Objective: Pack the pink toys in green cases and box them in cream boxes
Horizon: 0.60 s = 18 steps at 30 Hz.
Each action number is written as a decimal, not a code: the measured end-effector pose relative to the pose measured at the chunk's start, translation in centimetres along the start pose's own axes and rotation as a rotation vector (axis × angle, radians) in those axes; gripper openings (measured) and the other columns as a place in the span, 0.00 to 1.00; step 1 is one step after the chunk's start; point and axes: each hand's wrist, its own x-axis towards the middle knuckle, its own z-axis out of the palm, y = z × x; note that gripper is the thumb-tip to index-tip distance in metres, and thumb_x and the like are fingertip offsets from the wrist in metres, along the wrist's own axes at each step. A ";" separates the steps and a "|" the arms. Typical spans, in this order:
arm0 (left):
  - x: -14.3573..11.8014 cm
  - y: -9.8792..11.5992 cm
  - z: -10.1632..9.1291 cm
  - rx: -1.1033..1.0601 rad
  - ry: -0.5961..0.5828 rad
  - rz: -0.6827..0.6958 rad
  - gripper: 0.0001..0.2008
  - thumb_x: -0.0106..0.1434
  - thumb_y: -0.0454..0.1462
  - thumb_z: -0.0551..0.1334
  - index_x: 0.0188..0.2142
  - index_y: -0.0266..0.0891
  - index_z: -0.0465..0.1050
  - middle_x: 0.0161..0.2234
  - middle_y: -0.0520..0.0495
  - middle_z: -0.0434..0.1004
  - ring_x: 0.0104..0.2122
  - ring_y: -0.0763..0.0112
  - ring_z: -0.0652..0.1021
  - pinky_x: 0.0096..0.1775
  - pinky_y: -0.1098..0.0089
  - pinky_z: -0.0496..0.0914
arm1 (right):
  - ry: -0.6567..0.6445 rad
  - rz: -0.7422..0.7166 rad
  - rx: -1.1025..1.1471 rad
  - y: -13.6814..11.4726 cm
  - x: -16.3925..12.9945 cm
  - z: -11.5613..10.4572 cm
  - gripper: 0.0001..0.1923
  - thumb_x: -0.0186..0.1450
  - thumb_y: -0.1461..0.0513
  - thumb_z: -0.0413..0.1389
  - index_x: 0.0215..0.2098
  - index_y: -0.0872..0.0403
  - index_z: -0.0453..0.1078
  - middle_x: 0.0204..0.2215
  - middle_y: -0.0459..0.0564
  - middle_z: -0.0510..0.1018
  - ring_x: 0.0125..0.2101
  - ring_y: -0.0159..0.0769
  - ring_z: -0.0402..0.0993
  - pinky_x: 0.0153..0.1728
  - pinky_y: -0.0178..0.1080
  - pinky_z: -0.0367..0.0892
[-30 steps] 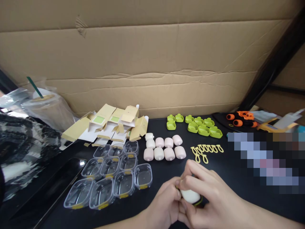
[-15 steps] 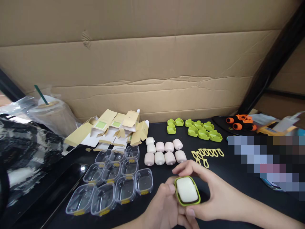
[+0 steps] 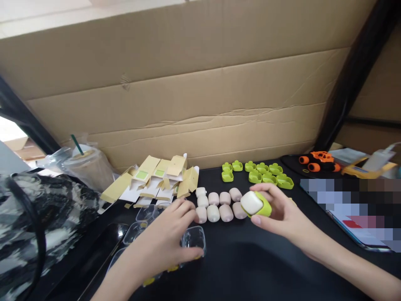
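Your right hand (image 3: 283, 214), apart from the left hand (image 3: 169, 234), grips the green cover (image 3: 266, 207) by its sides near the pale cases (image 3: 224, 212), apparently to leave the white case (image 3: 252, 203) inside exposed, while the left spreads over the clear boxes (image 3: 194, 237), contact unclear.

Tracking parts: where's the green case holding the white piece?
Head view, right of centre: the green case is in the right hand, right of the pale pieces.
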 end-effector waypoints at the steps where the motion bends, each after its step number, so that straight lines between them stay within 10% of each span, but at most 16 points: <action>1: 0.0 -0.4 0.2 -0.005 -0.048 -0.011 0.16 0.50 0.37 0.68 0.39 0.40 0.71 0.43 0.46 0.71 0.48 0.57 0.67 0.50 0.59 0.64 | -0.025 0.005 0.021 0.1 0.0 0.1 0.25 0.54 0.51 0.63 0.45 0.49 0.61 0.36 0.47 0.76 0.34 0.37 0.75 0.33 0.39 0.71; 10: 0.0 0.4 1.6 0.041 -0.171 0.008 0.11 0.52 0.27 0.61 0.34 0.40 0.72 0.40 0.46 0.73 0.48 0.57 0.67 0.53 0.55 0.61 | -0.065 0.118 -0.017 -0.4 0.0 0.0 0.24 0.56 0.53 0.63 0.48 0.49 0.65 0.45 0.50 0.76 0.43 0.42 0.75 0.44 0.45 0.72; 18: 1.1 3.3 6.4 -0.386 -0.202 0.045 0.21 0.52 0.31 0.65 0.46 0.38 0.65 0.48 0.38 0.70 0.48 0.52 0.70 0.51 0.55 0.65 | 0.006 -0.052 -0.001 0.5 -0.1 0.7 0.26 0.56 0.54 0.63 0.49 0.49 0.62 0.44 0.51 0.74 0.41 0.40 0.75 0.42 0.43 0.73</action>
